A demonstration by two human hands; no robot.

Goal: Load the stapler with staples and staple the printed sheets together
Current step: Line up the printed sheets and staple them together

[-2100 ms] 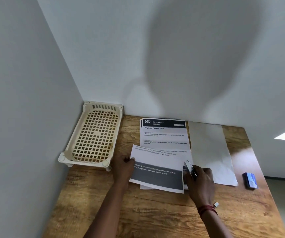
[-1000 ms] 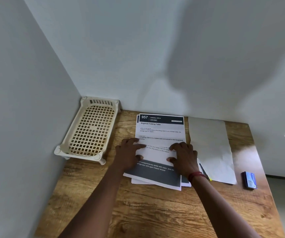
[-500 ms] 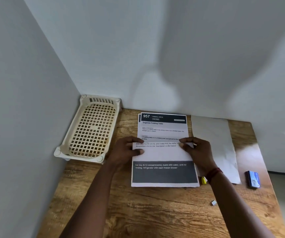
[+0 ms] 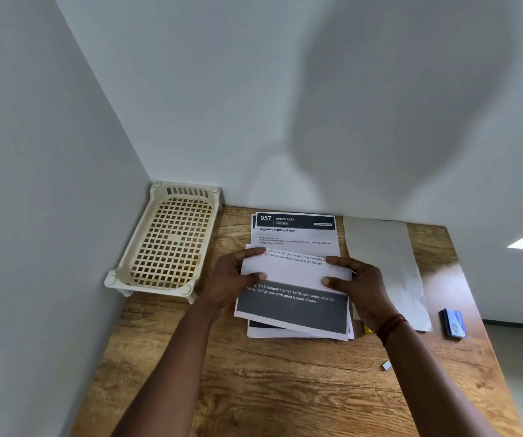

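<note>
A: Now, item one, nearest us: bare table (image 4: 285,389), with one small white scrap (image 4: 386,366) lying loose on it.

B: Item two: stapler (image 4: 367,330). We see only a yellow sliver, which we take for it. It lies on the table just beside the stack, mostly hidden under the right wrist. Two seconds ago the right hand held it at the sheets' edge; it has since been set down.

A: Item three: left hand (image 4: 225,282) and right hand (image 4: 364,288), each pinching a side edge of the upper printed sheets (image 4: 291,272). Half a second ago those sheets lay square. Now we have them raised and skewed over the rest of the stack (image 4: 294,236).

B: Our reading: we are gathering pages again, so the stapling looks unfinished. Whether any staple is in, we cannot tell.

A: Item four, to the right: blue staple box (image 4: 453,323), well apart from the hands, and a blank sheet (image 4: 386,263) beside the stack.

B: Item five, far left corner: cream lattice basket (image 4: 187,192), against the wall.
</note>
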